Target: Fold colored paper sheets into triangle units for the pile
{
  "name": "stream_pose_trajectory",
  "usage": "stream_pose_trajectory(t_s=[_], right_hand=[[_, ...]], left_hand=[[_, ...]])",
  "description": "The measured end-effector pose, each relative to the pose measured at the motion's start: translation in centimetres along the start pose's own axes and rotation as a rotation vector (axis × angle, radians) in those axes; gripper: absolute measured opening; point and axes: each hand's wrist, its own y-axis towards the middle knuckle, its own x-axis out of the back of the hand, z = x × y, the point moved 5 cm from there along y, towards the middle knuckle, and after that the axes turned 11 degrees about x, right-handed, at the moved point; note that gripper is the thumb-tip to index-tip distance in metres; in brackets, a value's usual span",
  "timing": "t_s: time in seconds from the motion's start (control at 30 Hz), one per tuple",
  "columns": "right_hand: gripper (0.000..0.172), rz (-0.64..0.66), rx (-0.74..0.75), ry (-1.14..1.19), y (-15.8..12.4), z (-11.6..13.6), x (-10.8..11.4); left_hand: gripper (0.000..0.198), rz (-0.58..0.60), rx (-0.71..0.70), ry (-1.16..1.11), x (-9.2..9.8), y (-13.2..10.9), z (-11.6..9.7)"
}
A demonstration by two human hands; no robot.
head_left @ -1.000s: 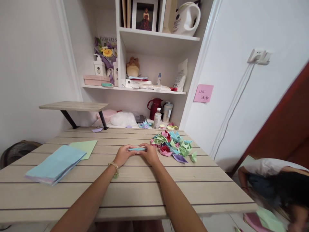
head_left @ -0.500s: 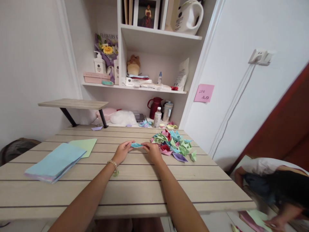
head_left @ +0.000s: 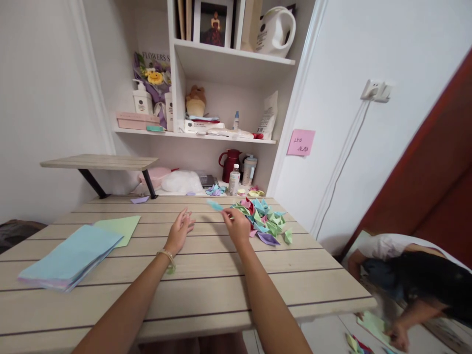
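Pinched in my right hand [head_left: 237, 226] is a light blue folded paper boat [head_left: 214, 205], held by one end over the table and slightly blurred. My left hand [head_left: 180, 228] hovers above the planks with fingers apart and nothing in it; a bracelet circles that wrist. Just right of my right hand lies a heap of folded paper boats [head_left: 272, 223] in green, blue, red, pink and purple. To the left of my left hand rest a stack of light blue paper [head_left: 72, 255] and a green sheet [head_left: 123, 230] partly under it.
A small raised shelf [head_left: 99, 161] stands on the table's [head_left: 199, 290] far left. Behind are a clear bottle [head_left: 234, 180], a red jug [head_left: 230, 164] and more folded paper [head_left: 216, 190]. At lower right a person [head_left: 413, 275] crouches on the floor, one hand on green paper.
My left hand has let go of the blue paper boat and drawn back. My right hand now holds the boat alone, raised towards the heap. The view has shifted slightly.
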Motion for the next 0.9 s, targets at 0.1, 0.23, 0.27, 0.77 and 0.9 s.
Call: stream_pose_trajectory(t_s=[0.1, 0.23, 0.27, 0.77, 0.9], right_hand=[[0.029, -0.266, -0.188, -0.2, -0.1, -2.4, 2.7], [0.031, -0.354, -0.377, -0.43, -0.9, -5.3, 5.1], [0.03, -0.353, -0.416, -0.47, -1.1, -5.9, 5.5], [0.034, -0.249, -0.508, -0.573, -1.6, -6.9, 5.4], [0.039, -0.286, -0.348, -0.477, -0.4, -3.1, 4.4]], left_hand=[[0.052, -0.017, 0.007, 0.078, 0.1, 0.0, 0.2], [0.051, 0.004, 0.023, 0.187, -0.2, -0.1, 0.4], [0.051, 0.009, 0.023, 0.206, -0.2, -0.2, 0.4], [0.038, 0.029, -0.12, 0.346, -0.7, -0.7, 0.3], [0.036, 0.04, -0.168, 0.366, -1.0, -0.7, 0.4]])
